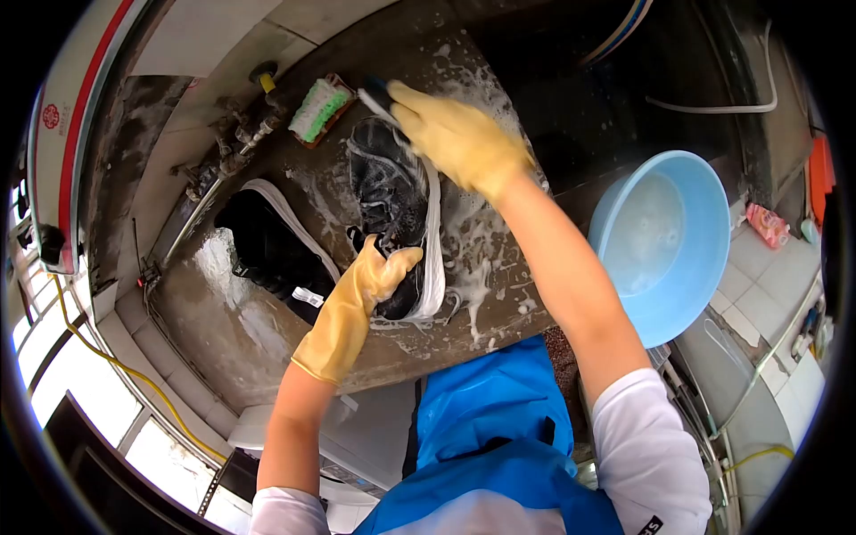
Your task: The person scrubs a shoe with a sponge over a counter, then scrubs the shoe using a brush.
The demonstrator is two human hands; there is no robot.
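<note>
Lying under left hand [364,283], sudsy shoe [385,192]

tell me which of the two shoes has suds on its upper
The shoe nearer the blue basin: white lather streaks its dark upper. The other shoe, nearer the taps, shows no lather on its black upper.

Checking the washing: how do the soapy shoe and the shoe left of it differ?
The soapy shoe has foam on its upper; the other shoe shows none. The left hand holds the soapy shoe; the other shoe lies unheld. The other shoe shows a white tag, the soapy shoe none. Both are dark with white edges.
</note>
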